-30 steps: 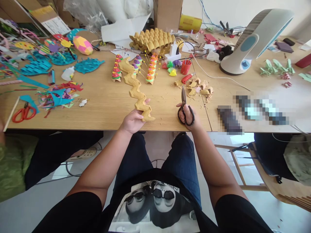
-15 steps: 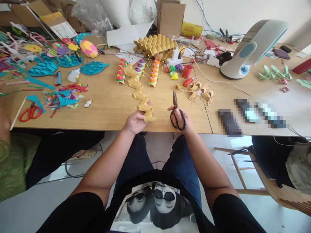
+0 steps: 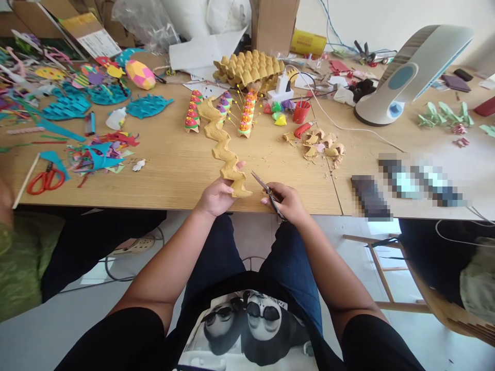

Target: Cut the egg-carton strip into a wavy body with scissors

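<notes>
The left hand [image 3: 215,197] grips the near end of a zigzag egg-carton strip [image 3: 223,147] running toward 12 o'clock on the table [image 3: 174,170]. At its 3 o'clock, the right hand [image 3: 288,202] clasps scissors [image 3: 266,191], blades pointing at 10 o'clock toward the strip.

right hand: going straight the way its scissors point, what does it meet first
Probably the near end of the egg-carton strip held in the left hand; the scissors tips sit just beside it.
</notes>
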### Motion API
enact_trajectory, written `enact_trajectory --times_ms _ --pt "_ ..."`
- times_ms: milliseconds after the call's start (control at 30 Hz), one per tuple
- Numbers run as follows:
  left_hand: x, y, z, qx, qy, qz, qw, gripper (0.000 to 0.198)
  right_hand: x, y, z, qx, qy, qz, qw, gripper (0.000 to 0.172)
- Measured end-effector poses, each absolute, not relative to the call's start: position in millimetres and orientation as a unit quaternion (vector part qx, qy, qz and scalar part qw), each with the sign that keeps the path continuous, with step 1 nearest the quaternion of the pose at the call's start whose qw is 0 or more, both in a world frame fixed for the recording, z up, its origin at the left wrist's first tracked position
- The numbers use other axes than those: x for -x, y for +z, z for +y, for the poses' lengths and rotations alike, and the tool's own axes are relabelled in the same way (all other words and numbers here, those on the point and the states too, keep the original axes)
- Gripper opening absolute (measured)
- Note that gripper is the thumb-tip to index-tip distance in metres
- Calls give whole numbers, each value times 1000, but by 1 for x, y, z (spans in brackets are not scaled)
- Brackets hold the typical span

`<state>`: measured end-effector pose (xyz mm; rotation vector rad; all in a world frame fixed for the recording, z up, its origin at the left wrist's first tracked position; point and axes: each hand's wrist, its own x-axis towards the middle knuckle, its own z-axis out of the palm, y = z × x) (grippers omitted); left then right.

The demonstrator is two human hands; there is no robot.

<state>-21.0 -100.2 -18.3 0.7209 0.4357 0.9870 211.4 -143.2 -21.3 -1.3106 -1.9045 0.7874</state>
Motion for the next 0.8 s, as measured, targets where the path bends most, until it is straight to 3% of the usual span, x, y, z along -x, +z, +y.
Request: enact_trajectory --times_ms 367,800 --pt "19 -25 -103 -408 458 227 756 101 -197 -37 -151 550 92 -768 316 35" --pt "16 -26 -103 -389 515 243 724 96 -195 -38 -147 552 77 -779 286 29"
